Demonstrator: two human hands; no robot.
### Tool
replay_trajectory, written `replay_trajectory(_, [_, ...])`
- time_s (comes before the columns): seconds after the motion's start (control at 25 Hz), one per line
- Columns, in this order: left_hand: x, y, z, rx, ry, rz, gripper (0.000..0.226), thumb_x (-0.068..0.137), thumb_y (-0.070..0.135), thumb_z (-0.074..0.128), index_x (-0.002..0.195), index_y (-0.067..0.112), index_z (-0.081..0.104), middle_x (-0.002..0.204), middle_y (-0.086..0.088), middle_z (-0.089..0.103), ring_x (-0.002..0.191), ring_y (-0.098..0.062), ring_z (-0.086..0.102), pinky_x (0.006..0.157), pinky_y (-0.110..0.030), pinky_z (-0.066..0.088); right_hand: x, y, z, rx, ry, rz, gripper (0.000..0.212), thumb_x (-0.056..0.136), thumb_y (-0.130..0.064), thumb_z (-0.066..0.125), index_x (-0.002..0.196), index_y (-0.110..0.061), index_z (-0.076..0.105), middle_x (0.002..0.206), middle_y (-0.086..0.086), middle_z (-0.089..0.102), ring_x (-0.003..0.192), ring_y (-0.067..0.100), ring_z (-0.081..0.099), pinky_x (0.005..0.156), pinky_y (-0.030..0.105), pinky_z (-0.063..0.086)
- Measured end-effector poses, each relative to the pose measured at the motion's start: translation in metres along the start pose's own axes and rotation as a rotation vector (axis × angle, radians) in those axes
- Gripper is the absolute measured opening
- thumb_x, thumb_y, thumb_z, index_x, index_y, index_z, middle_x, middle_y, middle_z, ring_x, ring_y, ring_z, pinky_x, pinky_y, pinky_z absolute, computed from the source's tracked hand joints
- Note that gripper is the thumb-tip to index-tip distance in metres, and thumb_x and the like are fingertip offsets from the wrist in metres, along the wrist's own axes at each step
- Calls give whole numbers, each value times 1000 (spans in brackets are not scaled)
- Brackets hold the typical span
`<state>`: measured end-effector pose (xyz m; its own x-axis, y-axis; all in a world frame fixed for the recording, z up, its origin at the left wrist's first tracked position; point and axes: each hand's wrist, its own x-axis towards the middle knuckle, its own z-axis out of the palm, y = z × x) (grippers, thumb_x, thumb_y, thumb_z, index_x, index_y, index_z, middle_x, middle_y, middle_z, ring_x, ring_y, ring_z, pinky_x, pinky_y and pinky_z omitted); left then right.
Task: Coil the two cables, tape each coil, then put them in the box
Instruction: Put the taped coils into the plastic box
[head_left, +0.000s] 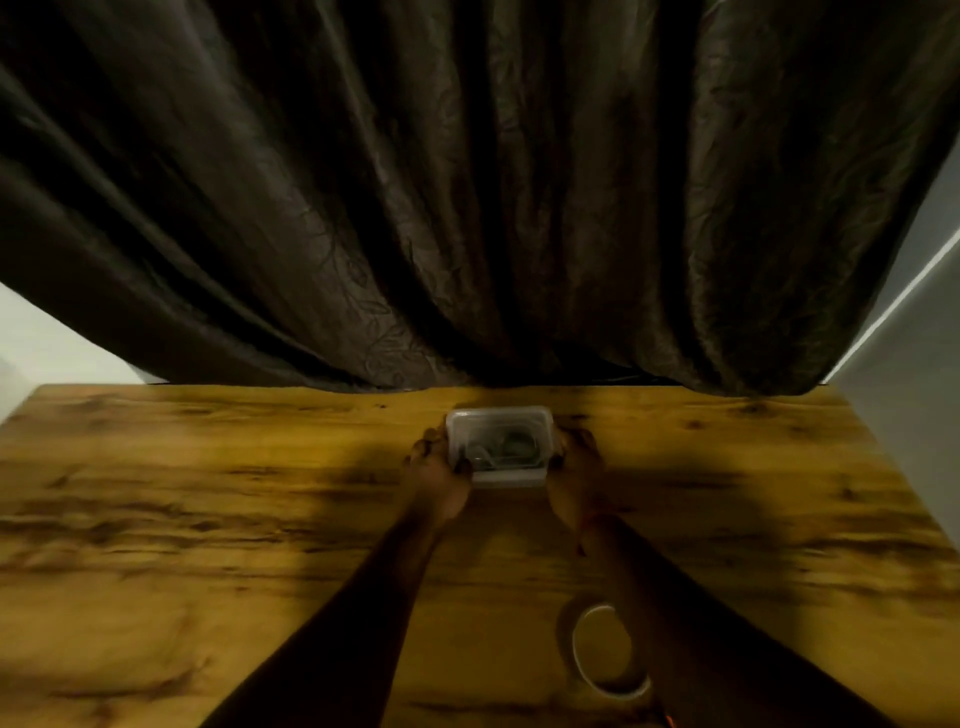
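Observation:
A small clear plastic box sits on the wooden table near its far edge. Coiled pale cables lie inside it, blurred. My left hand grips the box's left side. My right hand grips its right side. Both arms stretch forward from the near edge. A roll of clear tape lies flat on the table near my right forearm.
A dark pleated curtain hangs right behind the table's far edge. Pale walls show at far left and far right. The image is dim and motion-blurred.

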<state>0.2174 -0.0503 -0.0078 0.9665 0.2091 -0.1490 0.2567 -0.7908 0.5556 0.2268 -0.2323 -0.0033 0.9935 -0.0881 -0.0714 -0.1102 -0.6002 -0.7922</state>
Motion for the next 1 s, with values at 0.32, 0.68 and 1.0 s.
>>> replay_trajectory(0.32, [-11, -41, -11, 184, 55, -46, 69, 99, 40, 43, 157, 15, 13, 157, -19, 23, 134, -42, 30, 109, -49, 29, -13, -14, 48, 26, -30, -25, 50, 100, -4, 44, 148, -18, 40, 155, 9, 33, 140, 30, 37, 114, 37, 33])
replay_trajectory(0.68, [-108, -23, 19, 294, 169, 780, 56, 97, 43, 43, 150, 25, 36, 153, -10, 40, 138, -33, 38, 108, -55, 40, -82, 71, -62, -79, 110, -315, 51, 96, -50, 38, 139, -26, 52, 146, -3, 43, 133, 10, 43, 106, 29, 39])
replay_trajectory(1.0, [-195, -26, 111, 705, -178, 1137, 45, 100, 59, 29, 126, 37, 58, 156, 1, 40, 146, -30, 30, 117, -56, 20, -230, 188, -89, -641, 157, -516, 49, 93, -51, 41, 141, -40, 42, 144, -6, 42, 121, 24, 48, 82, 50, 51])
